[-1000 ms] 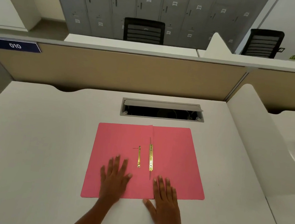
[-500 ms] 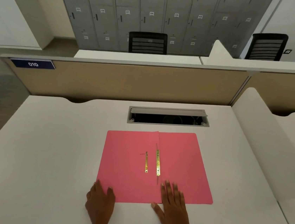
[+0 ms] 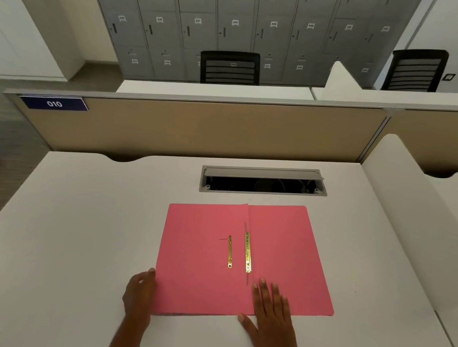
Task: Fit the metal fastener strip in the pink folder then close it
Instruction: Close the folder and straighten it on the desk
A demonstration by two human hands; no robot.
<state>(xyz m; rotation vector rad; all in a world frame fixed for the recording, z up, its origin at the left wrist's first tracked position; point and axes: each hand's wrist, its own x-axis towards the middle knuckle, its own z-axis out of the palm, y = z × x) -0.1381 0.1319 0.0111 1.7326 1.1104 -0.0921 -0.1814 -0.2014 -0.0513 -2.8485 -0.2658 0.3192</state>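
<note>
The pink folder (image 3: 284, 254) lies open and flat on the white desk (image 3: 71, 241). Two gold metal fastener strips rest on it by the centre fold: a short one (image 3: 229, 252) on the left flap and a longer one (image 3: 248, 252) along the fold. My left hand (image 3: 138, 295) sits at the near left corner of the folder, fingers curled against the left flap's edge. My right hand (image 3: 271, 318) lies flat, palm down, on the near edge of the right flap just below the longer strip.
An open cable tray slot (image 3: 262, 180) is set into the desk just beyond the folder. A tan partition (image 3: 199, 127) with a blue "010" label (image 3: 54, 103) closes the far side. A white divider (image 3: 416, 223) rises on the right.
My left hand has slid off the left flap's surface to its near left corner and curled at the edge. The right hand has stayed flat on the near edge. The view has tilted upward.
</note>
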